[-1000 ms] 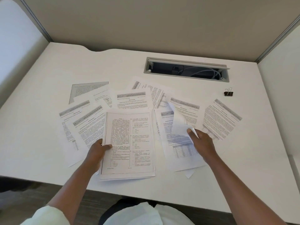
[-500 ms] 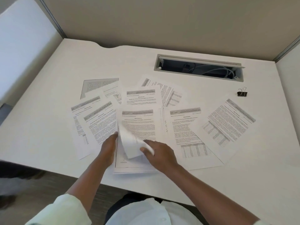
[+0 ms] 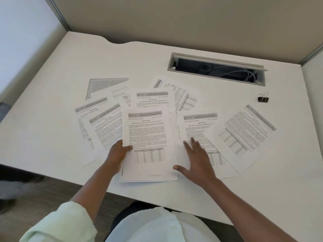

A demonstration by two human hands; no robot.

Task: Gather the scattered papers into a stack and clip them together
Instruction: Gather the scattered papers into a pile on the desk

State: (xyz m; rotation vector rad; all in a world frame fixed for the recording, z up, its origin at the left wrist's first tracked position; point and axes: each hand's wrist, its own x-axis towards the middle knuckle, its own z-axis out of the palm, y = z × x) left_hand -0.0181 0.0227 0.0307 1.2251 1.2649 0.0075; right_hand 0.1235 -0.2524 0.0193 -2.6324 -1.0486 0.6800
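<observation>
Fingers [image 3: 128, 147] of left hand [image 3: 116, 155] pinch stack [image 3: 148, 133]; print too blurred.

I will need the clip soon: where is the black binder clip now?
In the head view the black binder clip stands on the desk, far right, near the right end of the cable slot and beyond the rightmost sheet.
</observation>
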